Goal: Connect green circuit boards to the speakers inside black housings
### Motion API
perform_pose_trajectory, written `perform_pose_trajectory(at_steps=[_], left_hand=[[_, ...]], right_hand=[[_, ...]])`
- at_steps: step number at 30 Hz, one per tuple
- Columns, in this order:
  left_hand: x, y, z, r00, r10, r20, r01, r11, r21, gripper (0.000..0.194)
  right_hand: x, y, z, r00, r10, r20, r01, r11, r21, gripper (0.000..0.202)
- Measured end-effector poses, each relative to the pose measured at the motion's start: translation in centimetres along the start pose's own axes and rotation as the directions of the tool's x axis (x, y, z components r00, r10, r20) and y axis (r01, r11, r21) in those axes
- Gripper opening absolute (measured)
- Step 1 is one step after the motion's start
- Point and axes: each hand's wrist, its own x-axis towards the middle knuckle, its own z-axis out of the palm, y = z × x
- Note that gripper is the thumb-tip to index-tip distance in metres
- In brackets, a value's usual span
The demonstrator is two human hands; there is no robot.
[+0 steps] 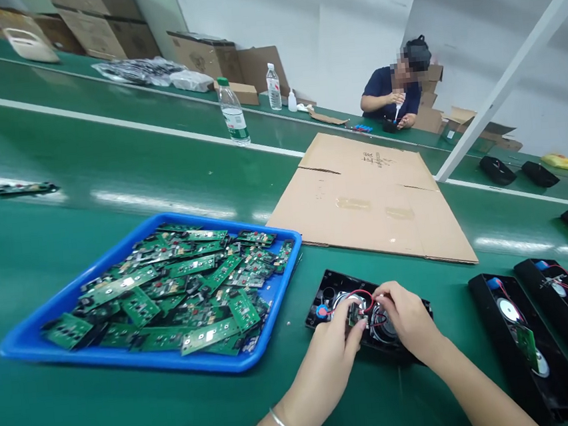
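Observation:
A black speaker housing lies on the green bench in front of me, with two round speakers inside. Over it, my left hand grips a small circuit board between thumb and fingers, partly hidden by them. The fingertips of my right hand pinch a red wire that loops above the speakers. Beside my left fingers, a blue part sits at the housing's left end. To the left stands a blue tray heaped with green circuit boards.
Two more open speaker housings lie at the right. A flat cardboard sheet covers the bench ahead. Beyond are water bottles and a slanting white post. Across the bench a person works with a small bottle.

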Motion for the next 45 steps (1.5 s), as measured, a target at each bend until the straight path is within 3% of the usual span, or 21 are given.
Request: perform_pose_trajectory(at_steps=[2, 8, 19, 25, 31, 34, 40, 44, 45], left_hand=[[0.1, 0.1, -0.1, 1.000, -0.021, 0.003, 0.021, 1.000, -0.022, 0.032], [0.2, 0.4, -0.1, 0.997, -0.082, 0.001, 0.082, 0.995, -0.056, 0.035], [0.1, -0.3, 0.0, 0.998, -0.065, -0.013, 0.065, 0.997, -0.032, 0.033], [-0.1, -0.8, -0.1, 0.999, 0.041, 0.022, -0.042, 0.997, 0.069, 0.030], [0.2, -0.3, -1.0, 0.987, 0.084, 0.135, -0.087, 0.996, 0.017, 0.028], [0.3, -0.3, -1.3, 0.978, 0.107, 0.181, -0.108, 0.994, -0.006, 0.028], [0.2, -0.9, -1.0, 0.986, 0.080, 0.146, -0.069, 0.994, -0.080, 0.026], [0.0, -1.0, -0.7, 0.994, 0.050, 0.098, -0.044, 0.997, -0.064, 0.026], [0.0, -1.0, -0.6, 0.997, 0.034, 0.075, -0.030, 0.998, -0.053, 0.027]], right_hand=[[0.2, -0.3, -0.1, 0.994, 0.099, 0.049, -0.103, 0.989, 0.109, 0.023], [0.0, -0.4, -0.4, 0.955, 0.161, 0.249, -0.207, 0.963, 0.174, 0.019], [-0.3, -1.7, -0.3, 0.943, 0.030, 0.332, 0.027, 0.986, -0.165, 0.015], [0.2, -1.8, 0.1, 0.916, 0.002, 0.401, 0.101, 0.966, -0.236, 0.021], [0.3, -1.0, -0.2, 0.912, 0.090, 0.401, -0.059, 0.994, -0.090, 0.003], [0.2, -0.6, -0.3, 0.916, 0.025, 0.400, -0.032, 0.999, 0.012, 0.004], [-0.1, -0.3, 0.6, 0.940, -0.046, 0.337, 0.044, 0.999, 0.012, 0.006], [-0.3, -0.6, -0.6, 0.932, 0.058, 0.358, -0.039, 0.997, -0.060, 0.007], [-0.4, -0.7, -1.2, 0.930, 0.107, 0.352, -0.083, 0.993, -0.083, 0.018]])
